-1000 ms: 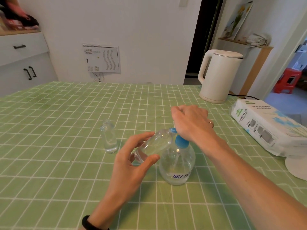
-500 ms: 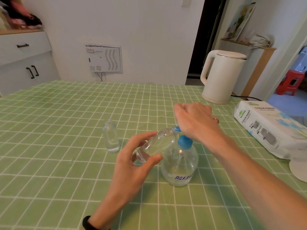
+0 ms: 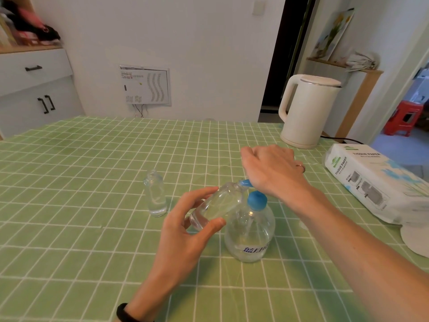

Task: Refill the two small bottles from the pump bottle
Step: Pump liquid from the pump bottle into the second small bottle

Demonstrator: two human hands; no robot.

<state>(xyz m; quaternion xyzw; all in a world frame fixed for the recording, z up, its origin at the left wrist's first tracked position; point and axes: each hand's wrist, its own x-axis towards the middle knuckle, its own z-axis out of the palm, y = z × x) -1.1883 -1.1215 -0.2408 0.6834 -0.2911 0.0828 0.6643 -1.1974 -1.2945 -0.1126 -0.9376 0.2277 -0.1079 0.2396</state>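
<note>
A clear round pump bottle [image 3: 249,233] with a blue collar stands on the green checked tablecloth [image 3: 69,228]. My right hand [image 3: 271,168] rests palm-down on its blue pump head, hiding most of it; only the spout tip shows. My left hand [image 3: 185,231] holds a small clear bottle [image 3: 218,204] tilted, its mouth up against the spout. A second small clear bottle [image 3: 155,196] stands upright and uncapped to the left, with a little liquid at its bottom, apart from both hands.
A white kettle [image 3: 306,110] stands at the table's back right with its cord trailing right. A tissue paper pack [image 3: 376,182] lies at the right edge, with a white round object [image 3: 415,238] beside it. White drawers [image 3: 34,89] are at the far left.
The pump head has risen between the earliest frame and now, and my right hand rose with it. My left hand keeps the small bottle at the spout.
</note>
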